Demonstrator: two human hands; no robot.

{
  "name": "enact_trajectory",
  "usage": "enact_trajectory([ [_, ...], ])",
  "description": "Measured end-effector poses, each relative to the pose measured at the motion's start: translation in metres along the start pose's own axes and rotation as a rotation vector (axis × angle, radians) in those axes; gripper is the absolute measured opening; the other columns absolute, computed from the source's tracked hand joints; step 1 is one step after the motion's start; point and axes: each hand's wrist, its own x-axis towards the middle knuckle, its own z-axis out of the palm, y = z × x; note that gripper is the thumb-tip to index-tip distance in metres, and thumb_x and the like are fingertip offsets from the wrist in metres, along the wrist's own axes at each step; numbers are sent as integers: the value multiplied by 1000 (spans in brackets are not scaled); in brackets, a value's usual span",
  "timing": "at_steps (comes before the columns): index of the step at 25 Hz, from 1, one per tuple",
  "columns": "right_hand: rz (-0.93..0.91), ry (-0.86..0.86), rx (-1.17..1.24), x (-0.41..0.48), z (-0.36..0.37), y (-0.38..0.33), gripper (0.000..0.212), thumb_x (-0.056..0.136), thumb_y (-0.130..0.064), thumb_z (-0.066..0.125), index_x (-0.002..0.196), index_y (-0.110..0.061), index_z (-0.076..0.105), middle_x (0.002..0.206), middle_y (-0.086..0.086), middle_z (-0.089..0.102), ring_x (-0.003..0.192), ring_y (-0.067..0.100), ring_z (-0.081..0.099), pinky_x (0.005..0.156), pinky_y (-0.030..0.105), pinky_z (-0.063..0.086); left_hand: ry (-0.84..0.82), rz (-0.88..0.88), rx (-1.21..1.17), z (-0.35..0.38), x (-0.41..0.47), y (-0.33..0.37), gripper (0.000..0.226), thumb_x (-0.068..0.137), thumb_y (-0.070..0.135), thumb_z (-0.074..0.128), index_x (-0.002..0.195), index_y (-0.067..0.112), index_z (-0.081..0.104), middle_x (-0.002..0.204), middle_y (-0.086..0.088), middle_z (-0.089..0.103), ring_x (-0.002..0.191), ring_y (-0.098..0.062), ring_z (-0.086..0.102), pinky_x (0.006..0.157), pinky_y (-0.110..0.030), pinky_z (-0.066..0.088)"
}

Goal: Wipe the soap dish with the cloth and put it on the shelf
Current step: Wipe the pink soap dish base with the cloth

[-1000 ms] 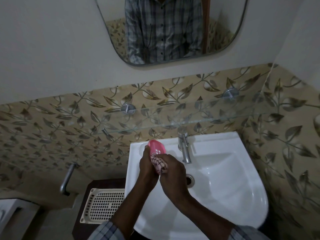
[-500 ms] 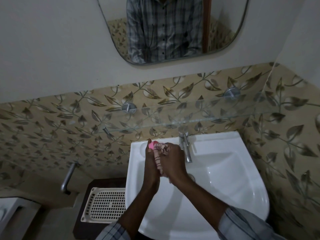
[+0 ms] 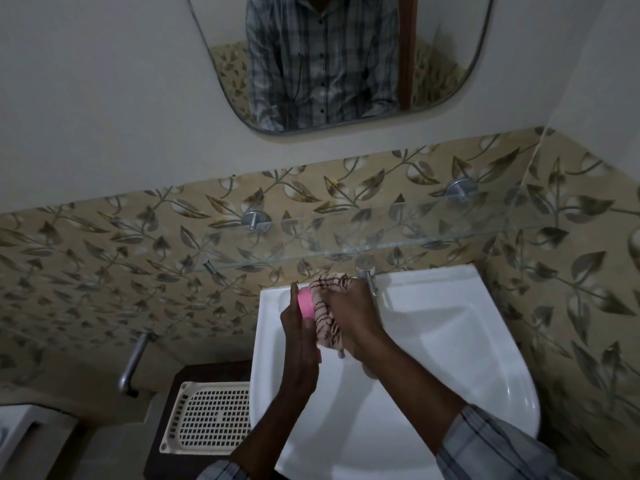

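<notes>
**Wipe in progress over basin; shelf placement not done**

Pink soap dish (image 3: 305, 304): held on edge above the back-left part of the white sink (image 3: 450, 341), only a narrow pink strip visible between hand and cloth. Rest of the dish is covered; its surface condition cannot be judged.

Cloth (image 3: 327, 317): pale with dark squiggle pattern, bunched and pressed flat against the dish's right face, top end sticking up near the tap (image 3: 370, 282).

Left hand (image 3: 299, 337): grip closed on the dish, fingers upright along its left side. Right hand (image 3: 353, 317): grip closed on the cloth, pushing it into the dish. The two hands sandwich dish and cloth between them.

Surroundings: glass shelf (image 3: 433, 240) on metal brackets runs along the leaf-patterned tiles just above the sink, and I see nothing on it. Perforated cream tray (image 3: 207, 420) sits on a dark stand left of the sink. Mirror (image 3: 346, 64) above.

Progress, judged: wiping stage, midway at best. How much of the dish has been covered is not visible. Left to do: finish the wipe, part cloth from dish, lift the dish up to the shelf and set it down.
</notes>
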Motion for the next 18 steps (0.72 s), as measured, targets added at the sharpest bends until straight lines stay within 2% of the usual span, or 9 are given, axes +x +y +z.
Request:
enact_trajectory([
  [1, -40, -22, -38, -2, -1, -3, 18, 75, -32, 69, 87, -19, 73, 82, 5, 77, 74, 25, 75, 65, 46, 64, -27, 54, 134, -7, 2, -3, 57, 95, 60, 31, 149, 48, 16, 135, 5, 39, 133, -12, 45, 103, -29, 45],
  [3, -152, -66, -159, -8, -5, -2, 37, 63, -43, 72, 91, -19, 71, 82, 0, 76, 74, 18, 74, 66, 38, 64, -125, 165, 284, -19, 7, -7, 70, 91, 69, 35, 151, 42, 10, 139, 1, 31, 135, 0, 34, 102, -16, 43],
  [5, -239, -42, -191, -8, -8, 5, 35, 61, -37, 77, 90, -19, 70, 82, -3, 75, 74, 13, 72, 65, 31, 63, -244, 148, 215, -26, 4, -5, 79, 87, 70, 43, 152, 44, 6, 148, 6, 28, 135, 12, 31, 91, -6, 46],
  [7, -324, -34, -255, -5, -12, 11, 23, 68, -26, 79, 86, -20, 67, 80, -6, 73, 68, 7, 69, 58, 18, 58, -168, -111, -127, -31, 1, -5, 66, 89, 71, 37, 149, 53, 15, 157, 8, 30, 138, 1, 38, 101, -16, 45],
  [9, -466, -72, -335, -14, -12, 19, 20, 73, -20, 78, 89, -19, 65, 81, -3, 71, 68, 11, 66, 59, 21, 55, -25, -630, -582, -39, 10, -1, 73, 94, 70, 25, 149, 23, 38, 150, -17, 46, 126, -29, 56, 100, -46, 50],
  [10, -616, -118, -392, -20, -12, 27, 22, 75, -17, 78, 93, -16, 65, 85, 2, 71, 74, 14, 65, 66, 27, 55, -88, -873, -738, -45, 19, 3, 86, 94, 71, 24, 138, 3, 50, 136, -29, 55, 112, -41, 63, 92, -56, 54],
  [13, -1105, -303, -782, -32, -20, 57, 38, 76, -5, 77, 113, -7, 67, 105, 12, 71, 98, 23, 65, 85, 34, 55, -257, -1091, -775, -59, 44, 22, 80, 90, 62, 44, 116, -12, 62, 107, -32, 67, 95, -44, 66, 78, -54, 58],
  [15, -930, -269, -742, -34, -16, 64, 32, 78, -3, 74, 110, -9, 71, 105, 10, 73, 98, 26, 69, 84, 33, 57, -184, -1057, -717, -45, 41, 24, 66, 92, 54, 48, 118, -6, 60, 100, -27, 70, 91, -38, 67, 78, -46, 58],
  [18, -303, 95, -350, -38, 19, 59, 14, 85, -22, 70, 95, -14, 75, 89, 4, 77, 82, 18, 74, 68, 26, 60, -39, -807, -505, -19, 11, 7, 64, 94, 54, 47, 114, -4, 65, 94, -20, 76, 85, -29, 74, 72, -35, 60],
])
